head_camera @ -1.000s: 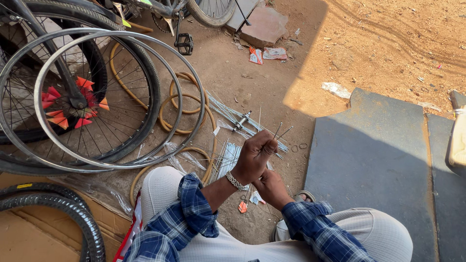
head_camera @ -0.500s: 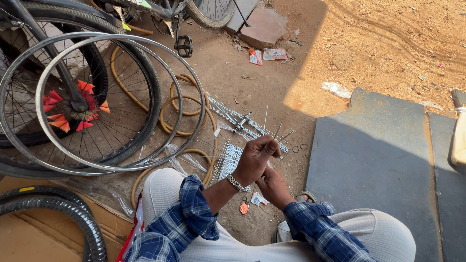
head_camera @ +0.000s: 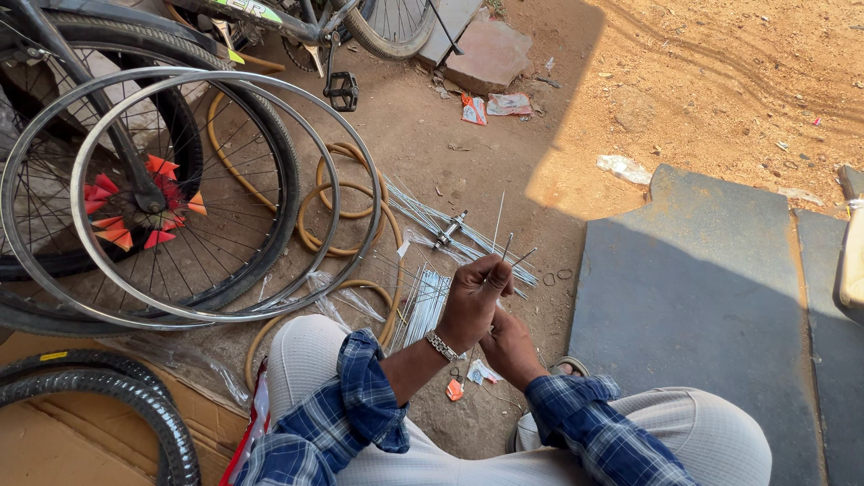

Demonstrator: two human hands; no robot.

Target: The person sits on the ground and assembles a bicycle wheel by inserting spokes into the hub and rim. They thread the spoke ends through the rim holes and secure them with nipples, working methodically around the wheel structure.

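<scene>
Three or four thin metal spokes are sticking up out of my left hand, which is closed in a fist around their lower ends, right over my knees and above the dirt ground. My right hand sits just below and beside it, touching the left one; it's curled in, but I honestly can't tell whether it's pinching a spoke end or just bracing. On the ground just past my hands there's a loose bundle of more spokes, and a second fan of them with a small metal hub piece lying across it. To my left two bare silver rims lean against a tyred wheel (the one with the orange bits by the hub). My guess at what could go wrong: the spokes are slick and splayed at different angles, so a loosened fist could let one slide out and drop into the pile below, where it'd be a pain to sort out. The free tips are also pointing up toward my face, so leaning in carelessly looks risky.
</scene>
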